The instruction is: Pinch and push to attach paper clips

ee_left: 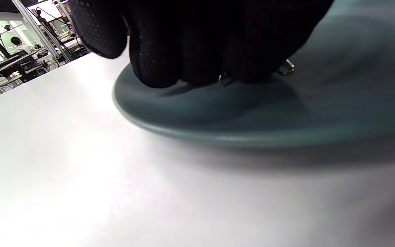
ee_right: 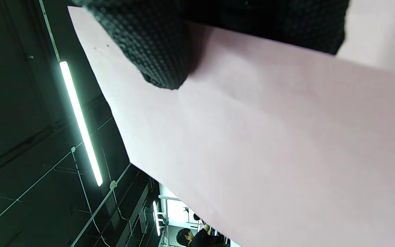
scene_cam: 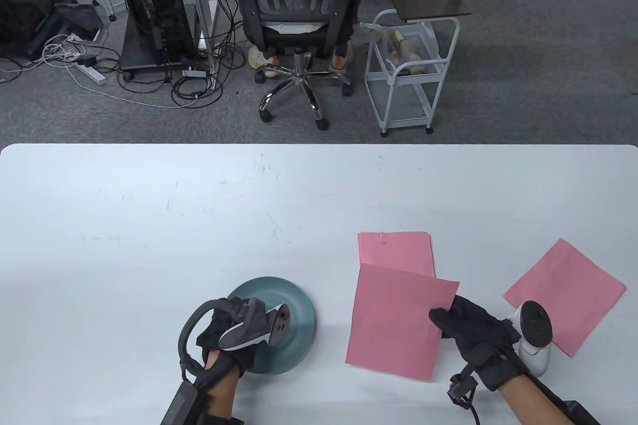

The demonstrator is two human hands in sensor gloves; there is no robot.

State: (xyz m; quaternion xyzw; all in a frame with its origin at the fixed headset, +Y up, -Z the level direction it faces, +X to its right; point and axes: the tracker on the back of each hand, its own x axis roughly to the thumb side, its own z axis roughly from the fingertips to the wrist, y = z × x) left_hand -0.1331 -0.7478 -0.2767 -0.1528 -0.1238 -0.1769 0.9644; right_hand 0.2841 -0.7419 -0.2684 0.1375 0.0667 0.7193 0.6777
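My left hand (scene_cam: 238,314) reaches down into a teal plate (scene_cam: 294,340). In the left wrist view its bunched fingertips (ee_left: 170,65) press on the plate (ee_left: 252,116) and pinch a metal paper clip (ee_left: 225,79). A second clip (ee_left: 286,67) lies just beside them. My right hand (scene_cam: 444,318) pinches the right edge of a pink paper sheet (scene_cam: 394,320). The right wrist view shows this sheet (ee_right: 269,144) lifted off the table, with one fingertip (ee_right: 156,51) on it. Behind it lies another pink sheet (scene_cam: 398,250) with a clip (scene_cam: 384,237) on its top edge.
A third pink sheet (scene_cam: 565,295) lies turned at the right, partly under my right hand's tracker (scene_cam: 534,335). The white table (scene_cam: 199,225) ends at its far edge, with an office chair (scene_cam: 296,21) and a white cart (scene_cam: 408,71) beyond it.
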